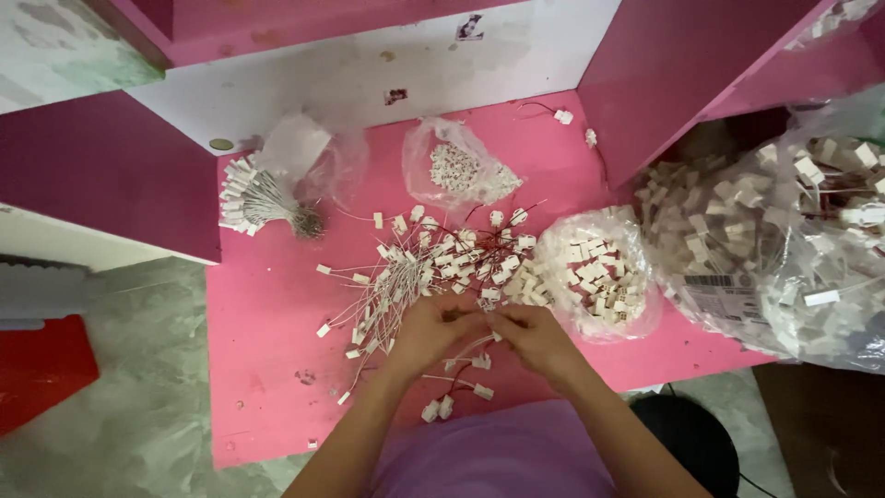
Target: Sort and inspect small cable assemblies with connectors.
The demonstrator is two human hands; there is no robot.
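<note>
both hands meet at the near edge of the pink tabletop, just below the loose pile of wired connectors, small white plastic blocks on thin white and red leads. the left hand and right hand are curled toward each other, fingertips pinched on something small between them, most likely one or two of those leads, though what the grip holds is too hidden by the fingers to tell for sure. a few finished-looking pieces lie just under the wrists. judging by this, the step in hand is gathering or sorting leads out of the pile; the next move would call for a fine pinch and a clean pull so the tangled wires don't drag. a tied bundle sits well apart at the far left, a small clear bag beyond the pile, an open bag of white blocks just right of it, and a large bag further right
</note>
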